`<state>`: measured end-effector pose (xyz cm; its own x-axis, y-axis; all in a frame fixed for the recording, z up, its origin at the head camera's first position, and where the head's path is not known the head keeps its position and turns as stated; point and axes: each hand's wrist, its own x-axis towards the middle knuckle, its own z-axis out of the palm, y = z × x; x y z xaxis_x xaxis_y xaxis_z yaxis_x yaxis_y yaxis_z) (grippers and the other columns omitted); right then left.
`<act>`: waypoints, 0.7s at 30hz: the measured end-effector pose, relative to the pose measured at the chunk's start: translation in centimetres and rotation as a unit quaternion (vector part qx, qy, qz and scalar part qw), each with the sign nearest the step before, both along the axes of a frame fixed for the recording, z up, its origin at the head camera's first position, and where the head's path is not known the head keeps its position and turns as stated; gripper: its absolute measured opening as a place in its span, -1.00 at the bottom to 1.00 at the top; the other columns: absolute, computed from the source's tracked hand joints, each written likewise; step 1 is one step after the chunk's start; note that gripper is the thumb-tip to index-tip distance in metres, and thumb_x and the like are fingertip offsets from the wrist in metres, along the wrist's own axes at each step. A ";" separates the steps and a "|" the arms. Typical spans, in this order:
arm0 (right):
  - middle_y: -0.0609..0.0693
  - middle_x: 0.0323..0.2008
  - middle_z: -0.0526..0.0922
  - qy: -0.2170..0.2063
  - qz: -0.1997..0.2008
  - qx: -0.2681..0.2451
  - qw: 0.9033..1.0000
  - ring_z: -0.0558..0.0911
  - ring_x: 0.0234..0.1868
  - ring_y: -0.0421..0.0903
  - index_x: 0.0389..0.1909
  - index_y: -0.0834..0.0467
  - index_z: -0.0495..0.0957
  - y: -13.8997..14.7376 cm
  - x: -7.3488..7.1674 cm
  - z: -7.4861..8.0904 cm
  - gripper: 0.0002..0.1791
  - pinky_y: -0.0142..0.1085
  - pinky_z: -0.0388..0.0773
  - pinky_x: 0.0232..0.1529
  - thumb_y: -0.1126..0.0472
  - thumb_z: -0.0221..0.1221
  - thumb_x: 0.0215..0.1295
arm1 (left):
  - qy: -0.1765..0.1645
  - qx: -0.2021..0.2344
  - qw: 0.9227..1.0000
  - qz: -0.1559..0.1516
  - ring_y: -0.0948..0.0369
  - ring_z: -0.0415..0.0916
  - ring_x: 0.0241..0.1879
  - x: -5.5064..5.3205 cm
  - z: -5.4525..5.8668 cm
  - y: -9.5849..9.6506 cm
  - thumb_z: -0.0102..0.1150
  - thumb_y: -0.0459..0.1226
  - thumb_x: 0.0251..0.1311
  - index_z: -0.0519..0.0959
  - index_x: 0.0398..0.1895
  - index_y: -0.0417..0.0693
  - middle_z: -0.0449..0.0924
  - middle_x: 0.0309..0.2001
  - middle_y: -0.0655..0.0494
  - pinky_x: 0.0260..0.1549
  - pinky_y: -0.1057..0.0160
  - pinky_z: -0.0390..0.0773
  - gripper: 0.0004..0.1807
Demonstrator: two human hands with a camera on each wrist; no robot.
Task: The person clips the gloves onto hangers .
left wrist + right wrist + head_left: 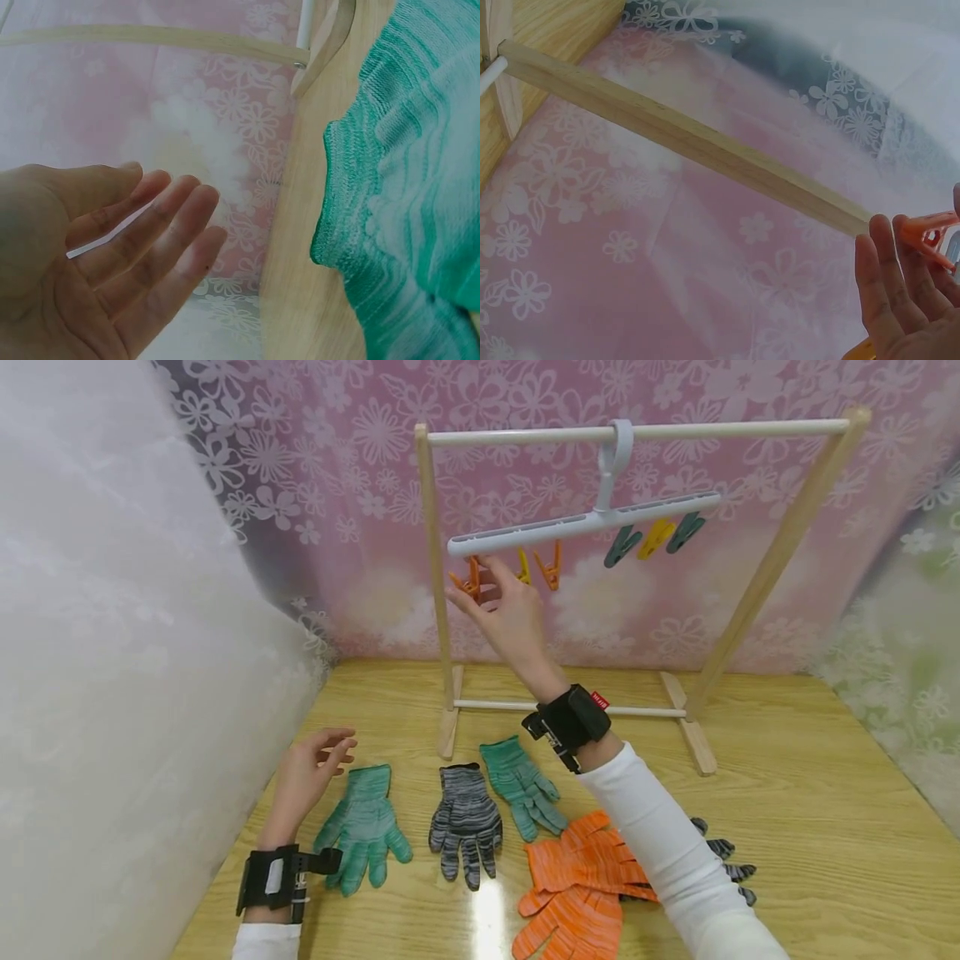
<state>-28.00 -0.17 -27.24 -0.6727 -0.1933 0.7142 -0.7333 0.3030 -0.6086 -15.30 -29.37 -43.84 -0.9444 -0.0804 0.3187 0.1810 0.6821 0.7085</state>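
Note:
In the head view my right hand (513, 610) is raised under the left end of a pale hanger (525, 532). An orange clothespin (468, 583) there lies between its thumb and fingers; in the right wrist view nearly straight fingers (891, 277) reach right up to the clothespin (922, 229). A yellow clothespin (523, 566) and another orange clothespin (552, 572) are beside that hand. My left hand (311, 768) hovers over the table's left side, fingers loosely bent and holding nothing. Closest to it is a green striped glove (365, 827).
A wooden rack (772, 560) with a white rod (517, 437) bears the hanger. Grey-green clothespins (622, 547) and a yellow one (656, 539) hang at its right. Grey (467, 818), green (521, 785) and orange gloves (577, 868) lie on the table (810, 843); the right forearm covers some.

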 end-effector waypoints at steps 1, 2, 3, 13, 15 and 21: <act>0.17 -0.13 0.75 0.006 -0.002 0.001 1.000 0.75 -0.25 0.02 0.26 0.20 0.53 0.0 0.1 0.1 -0.43 -0.17 0.71 -0.18 0.11 0.41 0.27 | -0.007 0.000 1.000 0.000 -0.09 0.73 -0.22 -0.1 -0.1 0.0 0.09 -0.29 0.50 0.59 0.17 -0.29 0.70 -0.03 -0.25 -0.29 0.13 0.75 -0.68; 0.17 -0.14 0.76 0.012 -0.003 0.000 1.000 0.76 -0.28 0.02 0.24 0.20 0.55 0.0 0.2 0.3 -0.43 -0.15 0.72 -0.19 0.11 0.42 0.26 | -0.013 0.000 1.000 0.000 -0.09 0.73 -0.21 -0.2 -0.1 0.1 0.09 -0.28 0.51 0.59 0.18 -0.29 0.70 -0.02 -0.25 -0.27 0.12 0.75 -0.68; 0.15 -0.15 0.77 0.017 -0.004 -0.002 1.000 0.76 -0.28 0.01 0.23 0.19 0.56 0.0 0.3 0.4 -0.44 -0.14 0.72 -0.20 0.10 0.43 0.26 | -0.019 0.002 1.000 0.000 -0.09 0.73 -0.19 -0.2 -0.2 0.1 0.09 -0.27 0.51 0.58 0.19 -0.29 0.69 0.00 -0.26 -0.25 0.10 0.75 -0.67; 0.10 -0.27 0.79 0.024 -0.024 0.003 0.999 0.77 -0.33 -0.06 0.06 0.16 0.66 0.4 1.9 1.2 -0.60 -0.24 0.72 -0.26 0.06 0.40 0.28 | -0.083 -0.072 0.994 0.023 -0.21 0.67 -0.09 -0.1 -1.8 -0.3 0.20 -0.28 0.43 0.62 0.12 -0.29 0.67 -0.02 -0.27 -0.14 -0.10 0.68 -0.69; 0.12 -0.26 0.79 0.021 -0.017 0.002 1.000 0.78 -0.32 -0.05 0.04 0.18 0.67 0.5 2.2 1.1 -0.63 -0.23 0.73 -0.25 0.08 0.38 0.30 | -0.099 -0.080 0.991 0.031 -0.20 0.67 -0.10 0.0 -2.1 -0.3 0.22 -0.29 0.42 0.63 0.06 -0.30 0.68 -0.07 -0.24 -0.16 -0.09 0.68 -0.72; 0.13 -0.22 0.79 0.025 -0.001 -0.021 0.999 0.78 -0.32 -0.02 0.09 0.21 0.65 0.8 2.6 0.9 -0.63 -0.19 0.73 -0.24 0.16 0.37 0.31 | -0.149 -0.103 0.983 0.035 -0.11 0.66 -0.18 0.1 -2.4 -0.3 0.31 -0.25 0.33 0.60 0.00 -0.35 0.67 -0.17 -0.21 -0.31 0.01 0.66 -0.67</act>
